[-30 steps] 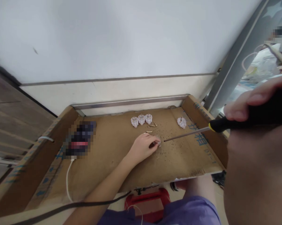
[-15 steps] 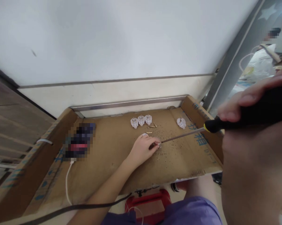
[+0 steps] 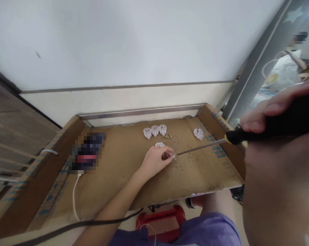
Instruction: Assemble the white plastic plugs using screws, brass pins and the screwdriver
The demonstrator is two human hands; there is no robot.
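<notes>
Pinched between the fingertips of my left hand (image 3: 158, 158) is a small clear plug part (image 3: 174, 156). My right hand (image 3: 280, 153), large and close to the camera, is wrapped round the black handle of a screwdriver (image 3: 202, 147). The tip of its shaft points left, just beside the part, with a small dark piece at its end. Another clear plug piece (image 3: 159, 145) lies behind my left fingers, partly covered. Three clear plugs (image 3: 155, 130) stand in a row, pins up, near brass pieces (image 3: 167, 137). One more plug (image 3: 198, 133) sits at the right.
The cardboard tray (image 3: 118, 160) has raised sides and dark specks scattered right of my left hand. A blurred-out device (image 3: 87, 153) with a white cable (image 3: 74, 198) lies at the left. A black cable (image 3: 92, 223) crosses the front. A red stool (image 3: 162, 222) is below.
The screwdriver tip has drawn slightly away from the part in my left hand. My left fingers have shifted a little, and more of the plug piece behind them shows.
</notes>
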